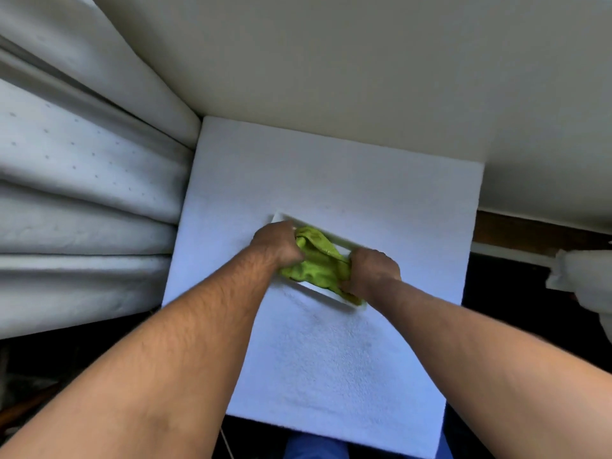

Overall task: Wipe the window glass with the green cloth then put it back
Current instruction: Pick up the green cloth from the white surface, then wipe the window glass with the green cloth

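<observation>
A crumpled green cloth (316, 263) lies on a small white tray (318, 290) in the middle of a white foam board (381, 200). My left hand (276, 241) grips the cloth's left edge with fingers curled. Gripping the cloth's right end is my right hand (372, 271), fingers closed on it. Both forearms reach in from the bottom of the view. No window glass is in view.
Folded white curtain fabric (82, 180) hangs along the left. A pale wall (364, 67) rises behind the board. A brown ledge (536, 231) and a white object (583, 276) sit at the right, above a dark floor.
</observation>
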